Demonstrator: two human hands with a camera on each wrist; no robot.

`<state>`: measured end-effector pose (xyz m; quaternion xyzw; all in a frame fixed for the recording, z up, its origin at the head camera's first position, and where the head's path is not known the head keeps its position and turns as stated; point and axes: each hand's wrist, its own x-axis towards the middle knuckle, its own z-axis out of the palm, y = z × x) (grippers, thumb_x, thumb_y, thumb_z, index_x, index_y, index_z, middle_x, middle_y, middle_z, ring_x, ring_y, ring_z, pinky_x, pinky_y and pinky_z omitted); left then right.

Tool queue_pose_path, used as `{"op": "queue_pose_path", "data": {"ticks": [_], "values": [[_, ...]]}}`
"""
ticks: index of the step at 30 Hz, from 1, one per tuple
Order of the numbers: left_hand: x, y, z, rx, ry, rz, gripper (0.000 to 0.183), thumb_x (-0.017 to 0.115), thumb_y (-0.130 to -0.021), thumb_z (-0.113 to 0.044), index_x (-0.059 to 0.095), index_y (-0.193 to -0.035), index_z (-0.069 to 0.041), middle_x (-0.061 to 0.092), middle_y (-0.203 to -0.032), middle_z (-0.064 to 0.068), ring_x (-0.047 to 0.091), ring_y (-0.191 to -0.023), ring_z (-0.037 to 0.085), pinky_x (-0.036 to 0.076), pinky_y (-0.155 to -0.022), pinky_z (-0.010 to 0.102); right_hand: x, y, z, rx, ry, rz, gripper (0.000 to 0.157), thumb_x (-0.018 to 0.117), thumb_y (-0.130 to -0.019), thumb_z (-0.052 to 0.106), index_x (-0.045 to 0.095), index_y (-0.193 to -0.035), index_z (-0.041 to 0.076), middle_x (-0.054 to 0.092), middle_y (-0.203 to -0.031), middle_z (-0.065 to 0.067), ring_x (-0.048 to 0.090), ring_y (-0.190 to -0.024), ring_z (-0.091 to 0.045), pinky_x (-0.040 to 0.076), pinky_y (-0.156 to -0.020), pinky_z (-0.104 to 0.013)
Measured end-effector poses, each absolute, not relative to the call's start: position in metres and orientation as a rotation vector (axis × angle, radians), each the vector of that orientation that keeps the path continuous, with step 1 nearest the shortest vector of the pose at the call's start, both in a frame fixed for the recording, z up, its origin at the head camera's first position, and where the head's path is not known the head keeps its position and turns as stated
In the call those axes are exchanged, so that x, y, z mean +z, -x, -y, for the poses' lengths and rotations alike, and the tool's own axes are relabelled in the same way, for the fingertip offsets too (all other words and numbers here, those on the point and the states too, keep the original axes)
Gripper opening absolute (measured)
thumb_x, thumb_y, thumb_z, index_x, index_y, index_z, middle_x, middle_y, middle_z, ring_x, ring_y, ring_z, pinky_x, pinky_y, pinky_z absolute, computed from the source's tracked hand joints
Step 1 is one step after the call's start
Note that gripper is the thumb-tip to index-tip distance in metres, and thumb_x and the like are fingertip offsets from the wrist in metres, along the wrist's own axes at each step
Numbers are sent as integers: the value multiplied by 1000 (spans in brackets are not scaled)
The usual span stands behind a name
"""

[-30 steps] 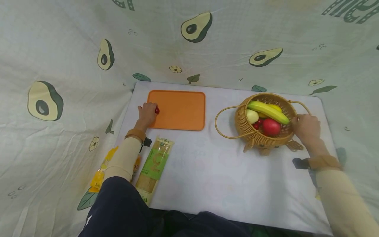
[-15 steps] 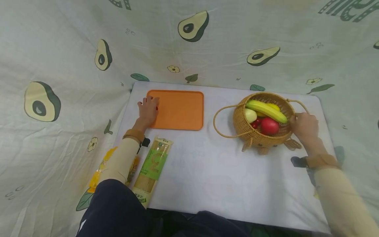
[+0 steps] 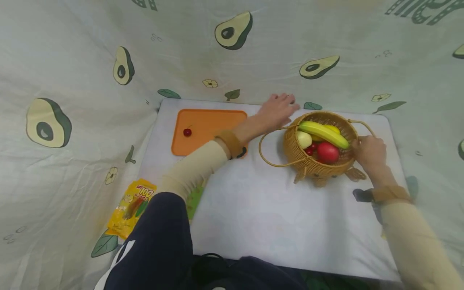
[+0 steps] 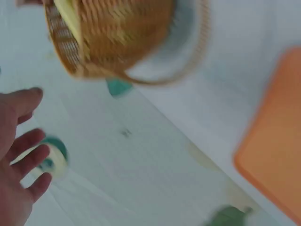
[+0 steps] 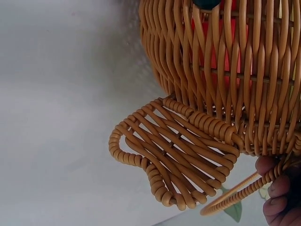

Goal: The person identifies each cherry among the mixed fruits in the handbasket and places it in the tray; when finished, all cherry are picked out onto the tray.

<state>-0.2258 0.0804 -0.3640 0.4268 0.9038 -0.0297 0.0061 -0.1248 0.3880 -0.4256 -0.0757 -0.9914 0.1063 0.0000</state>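
My left hand [image 3: 278, 110] hovers with spread fingers just left of the wicker basket [image 3: 293, 147], holding nothing. In the left wrist view, the left hand's fingers [image 4: 33, 160] are apart and the basket lies beyond them. My right hand [image 3: 370, 155] grips the basket's right side; in the right wrist view, its fingers [image 5: 277, 186] curl around the base of the loop handle [image 5: 244, 192]. Inside the basket lie a banana [image 3: 324, 134], a red round fruit [image 3: 328, 152], a pale round fruit [image 3: 304, 139] and small cherries [image 3: 309, 151].
An orange tray [image 3: 208, 121] lies at the back left, bearing one cherry [image 3: 187, 132]. My left forearm crosses over its right part and partly hides a green-labelled package [image 3: 194, 201]. A yellow snack bag [image 3: 132, 209] lies at the left edge. Patterned cloth rises behind the table.
My left hand has let go of the cherry on the tray and swung right to the basket's left side. The right hand keeps its grip on the basket.
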Motion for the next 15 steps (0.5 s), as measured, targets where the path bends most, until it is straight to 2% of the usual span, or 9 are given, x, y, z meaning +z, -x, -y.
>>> {"op": "queue_pose_path", "data": {"ticks": [4,8,12,15], "values": [[-358,207,-138,-225,-1498,-2596,37,41,-101,-27,48,-137,-24,46,-136,-3,43,-124,16,36,-102,34,-424,122,-384,334,230,3101,34,44,-90,14,58,-69,-8,56,-65,-29,49,-61,-50,39,-59,-58],[-362,193,-173,-336,-1549,-2442,34,43,-100,-26,52,-133,-23,48,-139,-4,46,-124,15,37,-104,32,-426,122,-382,346,282,3100,33,43,-91,15,59,-72,-8,56,-66,-28,50,-62,-48,41,-58,-57],[-373,182,-184,-473,-1484,-2270,29,46,-98,-20,52,-127,-21,53,-131,-4,48,-111,10,41,-99,25,-434,122,-374,372,337,3111,33,43,-91,16,60,-74,-8,58,-69,-29,52,-64,-48,42,-59,-58],[-381,174,-179,-454,-1310,-2181,21,43,-99,-18,53,-117,-22,55,-124,-7,45,-101,7,38,-98,20,-439,120,-364,388,318,3102,33,44,-90,16,60,-72,-7,58,-68,-29,52,-63,-49,42,-59,-58]]}}
